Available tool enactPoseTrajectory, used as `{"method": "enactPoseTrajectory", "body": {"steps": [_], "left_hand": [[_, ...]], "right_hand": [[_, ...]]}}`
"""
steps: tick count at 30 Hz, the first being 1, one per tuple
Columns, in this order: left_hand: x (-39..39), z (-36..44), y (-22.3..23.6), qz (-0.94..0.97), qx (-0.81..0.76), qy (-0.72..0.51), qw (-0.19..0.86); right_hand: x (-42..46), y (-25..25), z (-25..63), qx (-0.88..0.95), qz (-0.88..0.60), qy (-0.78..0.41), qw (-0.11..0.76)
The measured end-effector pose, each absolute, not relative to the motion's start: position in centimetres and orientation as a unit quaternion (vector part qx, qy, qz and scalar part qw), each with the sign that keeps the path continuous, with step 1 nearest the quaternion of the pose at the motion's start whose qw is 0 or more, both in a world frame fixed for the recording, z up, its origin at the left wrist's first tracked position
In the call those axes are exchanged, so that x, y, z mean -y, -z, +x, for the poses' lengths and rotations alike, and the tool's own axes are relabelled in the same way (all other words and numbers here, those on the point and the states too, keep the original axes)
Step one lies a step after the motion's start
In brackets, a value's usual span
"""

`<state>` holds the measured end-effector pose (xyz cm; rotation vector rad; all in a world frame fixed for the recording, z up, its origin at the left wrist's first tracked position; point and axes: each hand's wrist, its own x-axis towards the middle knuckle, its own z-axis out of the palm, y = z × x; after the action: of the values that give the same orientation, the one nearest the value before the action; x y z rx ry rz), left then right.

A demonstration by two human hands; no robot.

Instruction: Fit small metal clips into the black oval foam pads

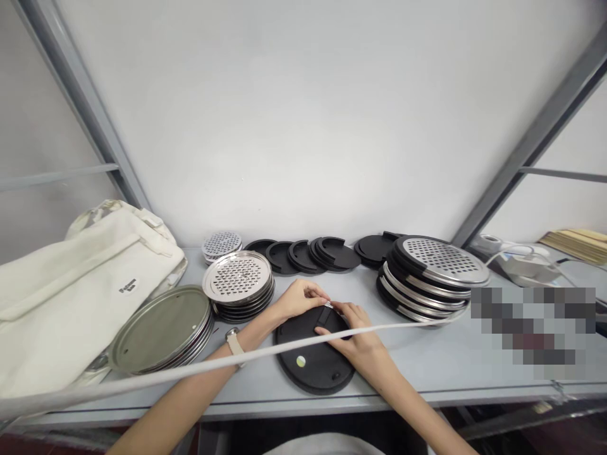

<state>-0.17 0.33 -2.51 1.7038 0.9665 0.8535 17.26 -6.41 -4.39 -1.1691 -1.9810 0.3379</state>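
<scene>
A black round plate [303, 351] with a yellow-and-white sticker and a small black knob lies near the shelf's front edge. My left hand [300, 299], reaching in from the left, has its fingertips pinched together at the plate's far rim. A small white piece [328, 304] shows at those fingertips; its kind is too small to tell. My right hand [358, 332] grips the plate's right side, thumb on top beside a dark rectangular strip [324, 316] and fingers at the far rim.
Perforated metal grater discs [237, 278] and olive oval trays [161, 332] are stacked to the left, beside a cream bag [80, 272]. Black rings [337, 253] line the wall. Larger grater discs [439, 259] stand stacked right. A white cord [265, 349] crosses in front.
</scene>
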Motion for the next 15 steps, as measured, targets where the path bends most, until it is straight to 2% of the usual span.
{"method": "enactPoseTrajectory", "body": {"steps": [15], "left_hand": [[-0.23,-0.28,2.37,0.704,-0.396,-0.346,0.477]], "right_hand": [[6.39,4.18,17.28,0.794,-0.450,-0.123,0.391]]}}
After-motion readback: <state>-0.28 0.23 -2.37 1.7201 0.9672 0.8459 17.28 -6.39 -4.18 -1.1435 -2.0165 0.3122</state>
